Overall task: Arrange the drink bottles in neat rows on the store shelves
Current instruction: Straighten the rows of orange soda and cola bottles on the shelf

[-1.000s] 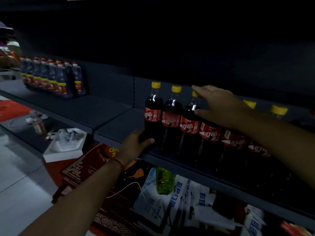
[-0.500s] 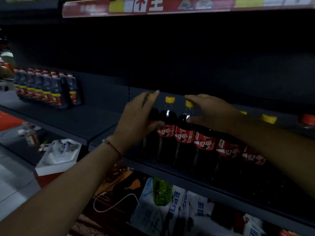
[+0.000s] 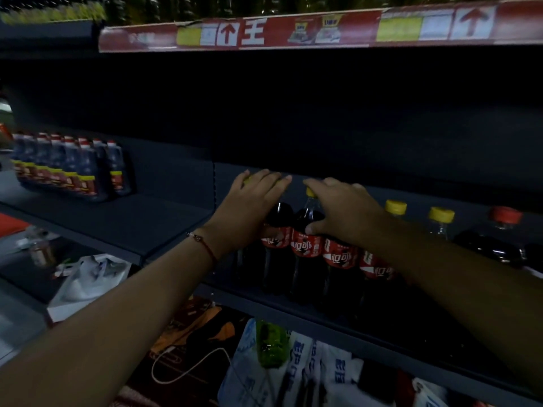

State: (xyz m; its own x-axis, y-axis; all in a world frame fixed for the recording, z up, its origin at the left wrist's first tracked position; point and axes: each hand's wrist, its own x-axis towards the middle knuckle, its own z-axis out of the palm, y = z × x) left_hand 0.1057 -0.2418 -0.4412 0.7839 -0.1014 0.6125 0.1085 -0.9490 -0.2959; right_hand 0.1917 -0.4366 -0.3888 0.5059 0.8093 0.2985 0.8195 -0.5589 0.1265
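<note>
Dark cola bottles [image 3: 305,248] | step: squaring the row's left end | left hand [image 3: 252,207] curled over end bottles' tops; right hand [image 3: 340,212] pinching a neck | next: likely nudge them flush on shelf [image 3: 293,306]

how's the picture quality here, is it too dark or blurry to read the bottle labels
Head view: dim overall, the shelf back nearly black; the cola bottles' red labels are lit but their print is smeared; the price strip above is brightest; the straight shelf edge bows from wide-angle distortion.
</note>
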